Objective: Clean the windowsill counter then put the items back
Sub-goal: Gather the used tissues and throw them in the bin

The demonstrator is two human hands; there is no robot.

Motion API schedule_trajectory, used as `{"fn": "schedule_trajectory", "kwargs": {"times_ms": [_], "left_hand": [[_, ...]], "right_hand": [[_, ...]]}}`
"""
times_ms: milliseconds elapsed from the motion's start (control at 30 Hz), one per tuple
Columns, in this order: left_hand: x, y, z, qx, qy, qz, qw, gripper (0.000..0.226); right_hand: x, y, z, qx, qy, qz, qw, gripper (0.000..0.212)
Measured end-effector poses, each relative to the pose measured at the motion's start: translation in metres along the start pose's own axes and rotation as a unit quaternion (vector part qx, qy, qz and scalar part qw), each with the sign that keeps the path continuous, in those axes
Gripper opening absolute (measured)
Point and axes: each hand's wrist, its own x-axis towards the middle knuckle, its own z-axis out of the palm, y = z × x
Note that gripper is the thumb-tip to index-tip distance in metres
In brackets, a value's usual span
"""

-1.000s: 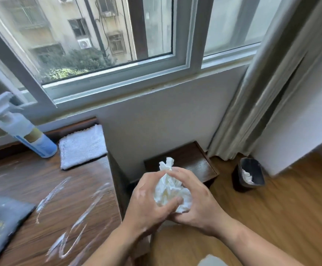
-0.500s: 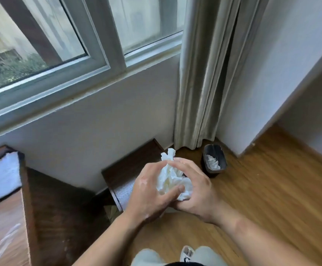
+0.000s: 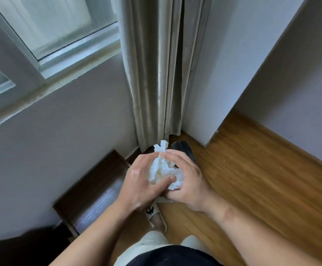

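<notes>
Head view shows a white paper wad held in front of me. My left grip and right grip are both curled round it, one on each side. A dark bin peeks out just past the wad, by the curtain. I think the used paper goes in there next. I cannot see the surface, so I cannot tell if it is clean. Putting things back is left to do.

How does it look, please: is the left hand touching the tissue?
Touching. The head view shows the left hand with its thumb pressed across the tissue.
</notes>
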Motion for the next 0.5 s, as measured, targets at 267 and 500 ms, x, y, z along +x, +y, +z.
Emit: {"fn": "schedule_trajectory", "kwargs": {"times_ms": [267,500], "left_hand": [[0.100,-0.019,0.008,-0.022,-0.065,0.005,0.998,0.074],[0.148,-0.035,0.022,-0.020,-0.116,-0.006,0.993,0.072]], "right_hand": [[0.070,0.033,-0.025,-0.026,0.033,0.069,0.997,0.084],[0.099,0.067,-0.032,-0.022,0.050,0.094,0.994,0.087]]}}
